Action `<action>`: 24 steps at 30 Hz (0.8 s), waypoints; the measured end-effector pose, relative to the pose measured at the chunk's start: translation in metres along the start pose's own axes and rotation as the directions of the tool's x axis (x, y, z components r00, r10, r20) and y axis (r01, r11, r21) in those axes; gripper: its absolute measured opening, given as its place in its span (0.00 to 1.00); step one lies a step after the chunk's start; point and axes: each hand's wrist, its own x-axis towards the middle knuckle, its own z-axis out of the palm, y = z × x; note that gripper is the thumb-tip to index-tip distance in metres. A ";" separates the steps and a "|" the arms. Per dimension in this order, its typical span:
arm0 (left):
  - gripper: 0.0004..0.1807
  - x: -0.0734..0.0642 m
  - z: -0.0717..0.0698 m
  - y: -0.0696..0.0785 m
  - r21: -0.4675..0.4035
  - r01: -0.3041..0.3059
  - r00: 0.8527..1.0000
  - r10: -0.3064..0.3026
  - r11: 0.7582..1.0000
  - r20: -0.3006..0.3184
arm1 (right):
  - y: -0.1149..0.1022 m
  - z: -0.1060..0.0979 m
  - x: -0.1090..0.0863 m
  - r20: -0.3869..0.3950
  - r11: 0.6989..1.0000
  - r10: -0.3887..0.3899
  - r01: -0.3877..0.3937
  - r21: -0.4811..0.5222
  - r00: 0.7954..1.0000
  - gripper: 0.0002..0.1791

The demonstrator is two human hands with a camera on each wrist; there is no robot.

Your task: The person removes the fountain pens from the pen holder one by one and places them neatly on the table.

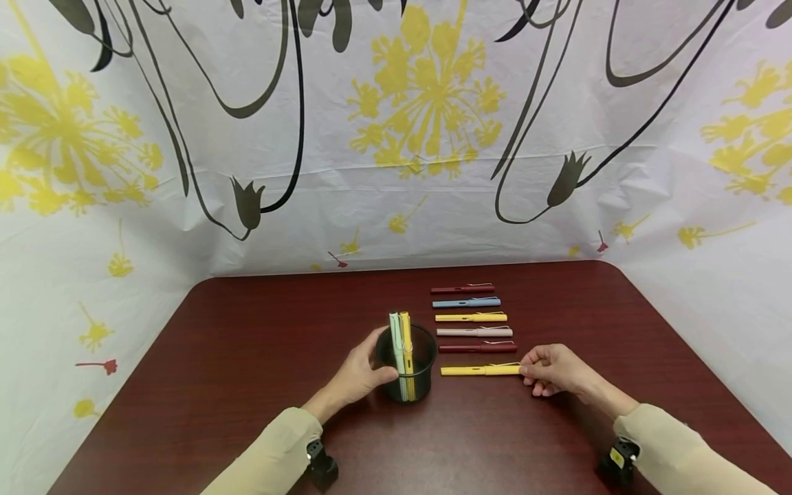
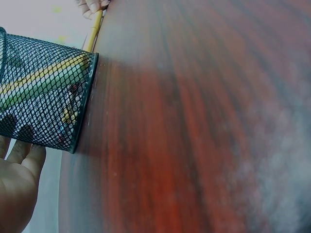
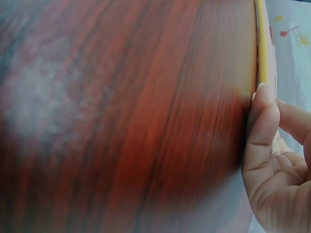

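Observation:
My left hand point(image 1: 354, 375) grips a black mesh pen cup point(image 1: 423, 381) from its left side, thumb across the front. Inside the cup lean a pale green pen point(image 1: 395, 337) and a yellow pen point(image 1: 405, 330); their slanted shapes show through the mesh in the left wrist view. At the right end of another yellow pen point(image 1: 473, 371), the nearest of a row lying on the table, my right hand point(image 1: 559, 370) pinches the pen between thumb and fingers. The right wrist view shows the fingertips point(image 3: 262, 92) at that pen's end.
Behind the pinched pen lie a dark red pen point(image 1: 473, 348), a pale pink pen point(image 1: 473, 333), a yellow pen point(image 1: 470, 317), a blue pen point(image 1: 465, 303) and a second dark red pen point(image 1: 460, 290). The brown table point(image 1: 247, 357) meets a flower-patterned cloth point(image 1: 371, 227).

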 end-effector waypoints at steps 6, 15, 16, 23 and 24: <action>0.46 0.000 0.000 0.000 0.002 0.002 1.000 -0.002 1.000 0.000 | -0.001 0.001 0.000 -0.006 1.000 -0.013 0.013 -0.025 1.000 0.12; 0.46 0.000 0.000 0.000 0.002 0.000 1.000 0.000 1.000 -0.001 | 0.001 0.002 0.000 -0.007 1.000 -0.020 0.020 -0.024 1.000 0.12; 0.46 0.000 0.000 0.000 0.002 0.000 1.000 0.000 1.000 -0.001 | 0.001 0.002 0.000 -0.008 1.000 -0.019 0.019 -0.025 1.000 0.12; 0.45 0.000 0.000 0.000 0.002 0.005 1.000 -0.005 1.000 0.000 | 0.000 0.002 0.000 -0.003 0.999 -0.021 0.021 -0.032 1.000 0.12; 0.45 0.000 0.000 0.000 0.001 0.005 1.000 -0.005 1.000 0.000 | 0.000 0.002 0.000 -0.004 0.999 -0.023 0.023 -0.034 1.000 0.12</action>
